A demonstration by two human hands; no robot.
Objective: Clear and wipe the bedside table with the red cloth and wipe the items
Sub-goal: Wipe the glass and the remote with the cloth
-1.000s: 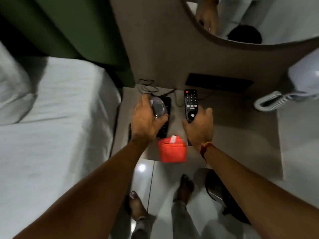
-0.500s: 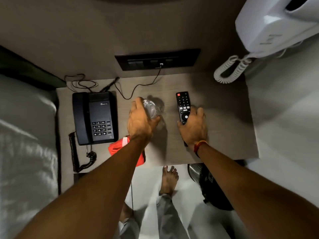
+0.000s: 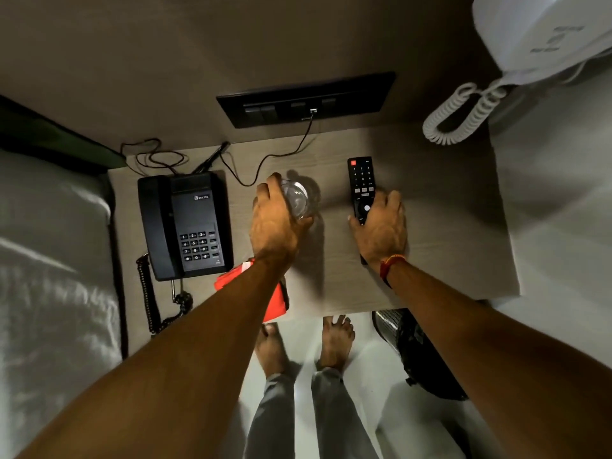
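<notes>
Left hand (image 3: 276,223): wrapped around clear glass (image 3: 297,198), frame centre.
Right hand (image 3: 381,226): clasping black remote (image 3: 361,187) on tabletop (image 3: 447,233).
Red cloth (image 3: 276,299): under left forearm.

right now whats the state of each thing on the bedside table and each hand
left hand: gripping the glass
glass: upright, on the table
right hand: closed on the remote
remote: flat, buttons up
black phone: handset on cradle
red cloth: at the table's front edge, partly under the left forearm
</notes>
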